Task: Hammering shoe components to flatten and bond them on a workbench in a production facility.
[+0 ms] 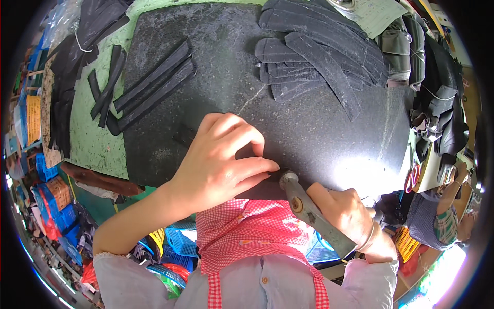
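Note:
My right hand [345,208] is wrapped round a metal-headed hammer [314,216] at the near edge of the black work mat [216,77]. The hammer's round face points left, close to my left fingertips. My left hand [221,154] rests on the mat with fingers bent and the thumb and index tips pinched together. Something dark lies under those fingertips, and against the black mat I cannot make out its shape. Two long black strips [154,77] lie beyond my left hand. A fanned pile of wider black strips [319,56] lies at the far right.
Crossed black strips [108,87] lie on the green tabletop [82,129] at the left, beside more dark pieces [67,77]. Bundled black pieces [396,51] and red-handled scissors [412,178] are at the right. Another person [437,221] sits at the right edge. Blue baskets [180,242] stand below the table.

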`<state>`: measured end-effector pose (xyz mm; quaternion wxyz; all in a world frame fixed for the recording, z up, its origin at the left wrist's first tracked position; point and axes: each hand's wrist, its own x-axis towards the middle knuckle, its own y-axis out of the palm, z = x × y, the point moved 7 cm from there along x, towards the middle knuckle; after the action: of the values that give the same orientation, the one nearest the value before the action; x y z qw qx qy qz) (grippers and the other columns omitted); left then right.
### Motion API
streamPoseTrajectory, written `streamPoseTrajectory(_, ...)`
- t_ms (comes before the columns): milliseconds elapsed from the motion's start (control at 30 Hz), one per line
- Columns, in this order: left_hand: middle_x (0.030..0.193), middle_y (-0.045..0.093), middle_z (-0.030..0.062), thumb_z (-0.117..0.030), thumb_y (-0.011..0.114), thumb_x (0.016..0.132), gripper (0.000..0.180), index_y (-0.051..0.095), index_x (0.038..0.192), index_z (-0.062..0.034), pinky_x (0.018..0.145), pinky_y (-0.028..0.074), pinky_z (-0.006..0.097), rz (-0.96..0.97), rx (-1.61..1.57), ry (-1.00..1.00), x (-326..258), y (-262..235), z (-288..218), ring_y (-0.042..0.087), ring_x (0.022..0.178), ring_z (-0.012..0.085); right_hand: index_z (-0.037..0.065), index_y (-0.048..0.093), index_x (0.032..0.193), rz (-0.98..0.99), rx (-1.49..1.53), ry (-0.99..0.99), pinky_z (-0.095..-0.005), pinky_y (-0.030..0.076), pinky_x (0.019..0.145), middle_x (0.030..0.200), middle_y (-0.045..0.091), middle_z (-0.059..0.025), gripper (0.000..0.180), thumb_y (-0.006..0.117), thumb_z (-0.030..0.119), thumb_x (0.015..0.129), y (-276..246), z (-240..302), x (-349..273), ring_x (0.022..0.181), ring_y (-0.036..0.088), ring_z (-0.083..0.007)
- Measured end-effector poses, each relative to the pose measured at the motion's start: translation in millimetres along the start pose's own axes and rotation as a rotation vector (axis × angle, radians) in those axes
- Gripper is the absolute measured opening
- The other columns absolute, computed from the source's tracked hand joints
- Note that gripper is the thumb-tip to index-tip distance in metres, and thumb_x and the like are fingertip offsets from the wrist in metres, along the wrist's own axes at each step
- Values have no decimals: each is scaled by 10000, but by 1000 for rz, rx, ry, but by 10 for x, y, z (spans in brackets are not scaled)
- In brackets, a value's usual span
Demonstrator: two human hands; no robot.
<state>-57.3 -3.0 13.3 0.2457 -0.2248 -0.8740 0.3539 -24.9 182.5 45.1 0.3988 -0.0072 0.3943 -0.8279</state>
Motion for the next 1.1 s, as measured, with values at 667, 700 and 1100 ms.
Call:
streamPoseTrajectory(667, 1038, 647, -22, -159, 861, 640, 326, 808, 959, -200, 876, 486, 426, -3, 24, 169, 40, -9, 18, 609, 1022, 247, 6, 547, 1067, -37, 61, 39, -468, 551, 534, 738, 590, -139, 243, 688, 109, 898, -78, -3, 115, 660, 726, -337)
streamPoseTrajectory(700, 1030, 644, -24, -151, 879, 612, 351, 808, 953, -195, 872, 483, 427, 12, -21, 107, 59, -30, 84, 608, 1019, 250, 6, 543, 1067, -21, 57, 83, -461, 548, 532, 735, 612, -146, 255, 695, 126, 901, -124, -46, 113, 643, 720, -338)
streamPoseTrajectory(1100, 1009, 653, -19, -207, 811, 654, 307, 799, 961, -195, 848, 486, 416, -15, 222, 334, -89, -166, -29, 605, 1014, 240, 38, 531, 1058, -101, -152, -18, -441, 555, 536, 714, 643, -136, 228, 688, 152, 939, -128, 138, 268, 643, 711, -350)
